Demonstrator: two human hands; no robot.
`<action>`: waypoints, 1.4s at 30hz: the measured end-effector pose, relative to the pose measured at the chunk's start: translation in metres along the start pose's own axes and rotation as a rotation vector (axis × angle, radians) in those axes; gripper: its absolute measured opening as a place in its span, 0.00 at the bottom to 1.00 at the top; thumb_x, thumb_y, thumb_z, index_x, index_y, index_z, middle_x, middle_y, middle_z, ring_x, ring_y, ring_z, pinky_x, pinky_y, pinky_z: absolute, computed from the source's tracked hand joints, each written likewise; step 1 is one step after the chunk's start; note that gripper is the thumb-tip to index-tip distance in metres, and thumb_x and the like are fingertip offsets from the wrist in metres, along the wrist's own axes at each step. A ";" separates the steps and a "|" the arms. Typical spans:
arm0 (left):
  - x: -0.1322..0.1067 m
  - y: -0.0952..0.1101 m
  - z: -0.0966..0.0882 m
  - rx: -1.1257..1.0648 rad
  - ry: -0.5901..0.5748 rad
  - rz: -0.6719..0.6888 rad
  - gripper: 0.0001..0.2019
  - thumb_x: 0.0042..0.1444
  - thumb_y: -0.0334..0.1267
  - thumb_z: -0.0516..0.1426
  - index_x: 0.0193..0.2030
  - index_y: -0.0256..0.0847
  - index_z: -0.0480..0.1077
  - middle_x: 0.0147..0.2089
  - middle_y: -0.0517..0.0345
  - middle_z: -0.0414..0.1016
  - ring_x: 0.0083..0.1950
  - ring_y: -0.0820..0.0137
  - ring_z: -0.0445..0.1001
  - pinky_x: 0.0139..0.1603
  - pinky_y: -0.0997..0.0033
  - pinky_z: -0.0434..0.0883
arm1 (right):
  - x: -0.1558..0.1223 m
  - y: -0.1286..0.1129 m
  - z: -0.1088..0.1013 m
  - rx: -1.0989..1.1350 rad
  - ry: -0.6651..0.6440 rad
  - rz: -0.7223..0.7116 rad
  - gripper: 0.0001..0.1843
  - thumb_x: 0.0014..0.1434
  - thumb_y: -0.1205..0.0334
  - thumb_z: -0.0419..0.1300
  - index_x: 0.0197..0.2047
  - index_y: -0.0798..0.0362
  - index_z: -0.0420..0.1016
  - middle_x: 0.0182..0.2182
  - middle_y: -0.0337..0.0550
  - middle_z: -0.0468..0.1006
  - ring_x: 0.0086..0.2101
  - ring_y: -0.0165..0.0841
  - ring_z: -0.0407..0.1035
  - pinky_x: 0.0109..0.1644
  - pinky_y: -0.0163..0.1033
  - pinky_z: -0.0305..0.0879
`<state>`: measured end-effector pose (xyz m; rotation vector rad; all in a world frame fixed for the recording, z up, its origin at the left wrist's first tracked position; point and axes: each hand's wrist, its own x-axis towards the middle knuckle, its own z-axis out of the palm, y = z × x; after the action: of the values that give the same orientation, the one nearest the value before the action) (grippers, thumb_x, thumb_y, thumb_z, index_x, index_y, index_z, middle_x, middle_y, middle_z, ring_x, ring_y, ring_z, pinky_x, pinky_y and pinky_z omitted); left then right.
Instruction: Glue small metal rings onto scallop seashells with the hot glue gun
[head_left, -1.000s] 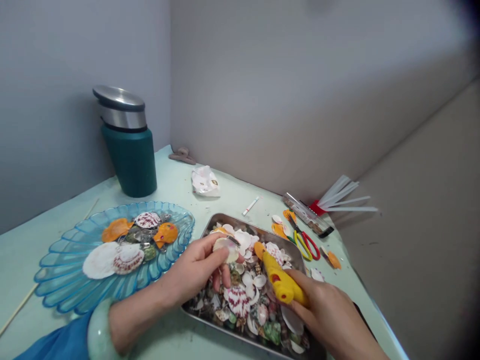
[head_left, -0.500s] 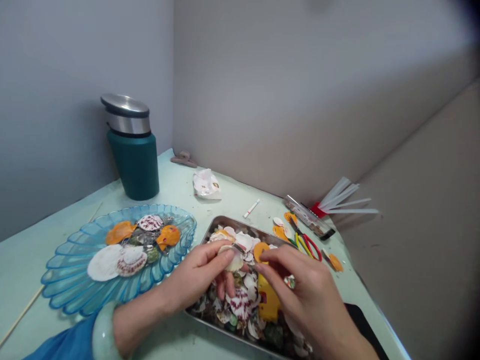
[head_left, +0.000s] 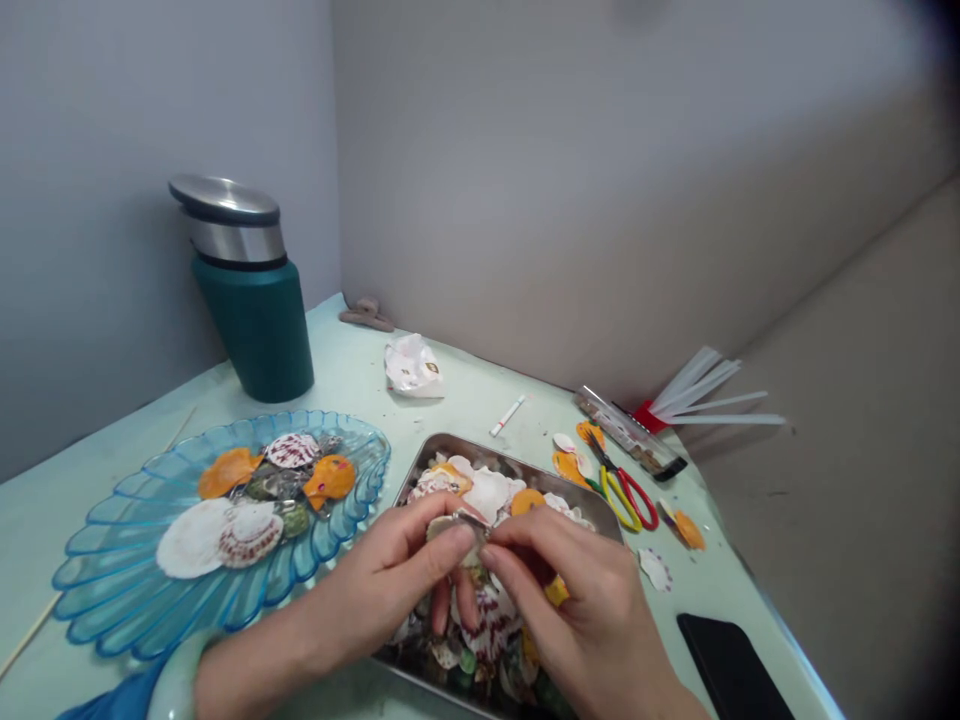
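My left hand (head_left: 397,565) holds a pale scallop shell (head_left: 441,526) between thumb and fingers, over a metal tray (head_left: 615,520) full of shells. A small dark, shiny piece shows at the shell's upper edge. My right hand (head_left: 581,590) has thumb and forefinger pinched together right at the shell's right side; whatever sits between those fingertips is too small to make out. Beneath my hands lie an orange shell (head_left: 527,500), a purple-striped shell (head_left: 491,625) and a yellow object (head_left: 556,590), mostly covered by my right hand.
Left stands a blue glass dish (head_left: 90,570) with shells, and behind it a green flask (head_left: 259,325). To the right are scissors-like pliers (head_left: 630,495), a clear box (head_left: 630,435), white sticks (head_left: 697,390) and a black phone (head_left: 731,665). Crumpled paper (head_left: 412,365) lies at the back.
My right hand has moved left, from above the yellow object to the shell in my left hand. The view has shifted slightly, bringing more of the phone into sight.
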<state>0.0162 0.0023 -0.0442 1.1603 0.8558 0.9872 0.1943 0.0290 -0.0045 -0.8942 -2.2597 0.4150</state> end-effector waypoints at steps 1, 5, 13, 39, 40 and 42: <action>0.000 0.000 0.000 0.002 0.002 -0.002 0.13 0.63 0.48 0.49 0.42 0.40 0.65 0.25 0.59 0.75 0.22 0.75 0.68 0.24 0.76 0.63 | -0.001 0.000 0.001 -0.010 -0.004 -0.002 0.07 0.60 0.66 0.56 0.31 0.53 0.73 0.24 0.40 0.74 0.25 0.31 0.68 0.30 0.34 0.61; 0.000 -0.003 0.002 -0.006 0.013 0.006 0.15 0.63 0.48 0.49 0.49 0.41 0.65 0.24 0.61 0.74 0.23 0.73 0.68 0.24 0.75 0.63 | -0.002 0.001 0.004 -0.057 0.007 -0.011 0.07 0.59 0.67 0.56 0.31 0.54 0.74 0.24 0.41 0.73 0.25 0.31 0.67 0.29 0.35 0.60; 0.001 -0.004 0.003 0.069 0.068 -0.004 0.19 0.63 0.48 0.49 0.54 0.39 0.67 0.22 0.60 0.73 0.21 0.72 0.69 0.22 0.76 0.65 | -0.003 0.002 0.002 -0.067 0.045 -0.031 0.04 0.59 0.67 0.57 0.32 0.54 0.72 0.24 0.40 0.73 0.25 0.31 0.67 0.27 0.33 0.60; -0.004 -0.001 0.006 0.463 0.133 0.208 0.14 0.65 0.40 0.45 0.36 0.40 0.70 0.19 0.64 0.71 0.20 0.76 0.69 0.29 0.79 0.67 | -0.002 -0.003 0.010 -0.039 0.123 -0.120 0.04 0.58 0.71 0.57 0.34 0.54 0.71 0.26 0.41 0.72 0.25 0.30 0.66 0.29 0.33 0.61; -0.003 -0.001 0.006 0.498 0.136 0.245 0.14 0.65 0.39 0.45 0.36 0.39 0.70 0.19 0.64 0.71 0.20 0.76 0.70 0.29 0.79 0.67 | -0.002 -0.003 0.010 -0.038 0.134 -0.129 0.04 0.58 0.72 0.57 0.33 0.54 0.71 0.25 0.41 0.72 0.25 0.30 0.66 0.28 0.33 0.61; -0.003 -0.001 0.006 0.561 0.145 0.319 0.14 0.65 0.37 0.45 0.37 0.39 0.70 0.19 0.63 0.72 0.21 0.76 0.71 0.30 0.79 0.67 | -0.002 -0.003 0.010 -0.035 0.149 -0.151 0.05 0.57 0.73 0.58 0.33 0.54 0.71 0.25 0.41 0.72 0.25 0.30 0.66 0.28 0.34 0.61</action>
<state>0.0207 -0.0029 -0.0439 1.7585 1.1287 1.1357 0.1871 0.0250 -0.0117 -0.7409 -2.1844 0.2333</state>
